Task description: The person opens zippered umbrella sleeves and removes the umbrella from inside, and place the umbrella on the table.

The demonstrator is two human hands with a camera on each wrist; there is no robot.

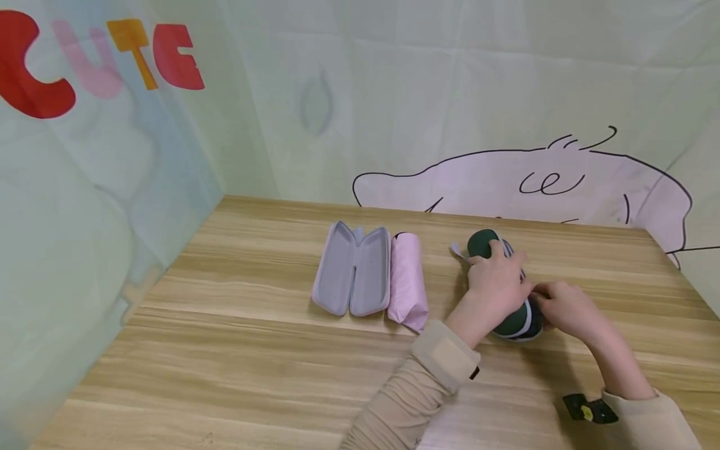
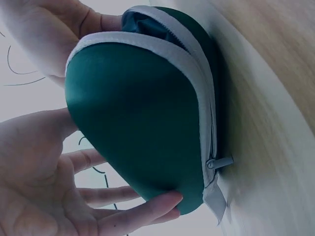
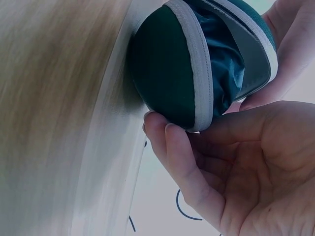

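Observation:
A dark green zippered case (image 1: 510, 323) with light grey trim lies on the table, partly unzipped. My left hand (image 1: 496, 279) grips it from above, fingers over the far end. In the left wrist view, one fingertip presses the smooth green face of the case (image 2: 138, 103), near the zipper pull (image 2: 220, 162). At the near end, my right hand (image 1: 568, 309) pinches the rim, the thumb at the opening and the fingers outside. Shiny dark teal cloth (image 3: 220, 61) shows bunched inside the gap in the right wrist view; the rest of it is hidden by the case.
To the left lies an opened hard case (image 1: 371, 269) with grey lining and pink edges. A pink cloth-wrapped roll (image 1: 407, 278) lies beside it. The wooden table (image 1: 236, 350) meets a printed fabric backdrop (image 1: 405, 94) along its far edge.

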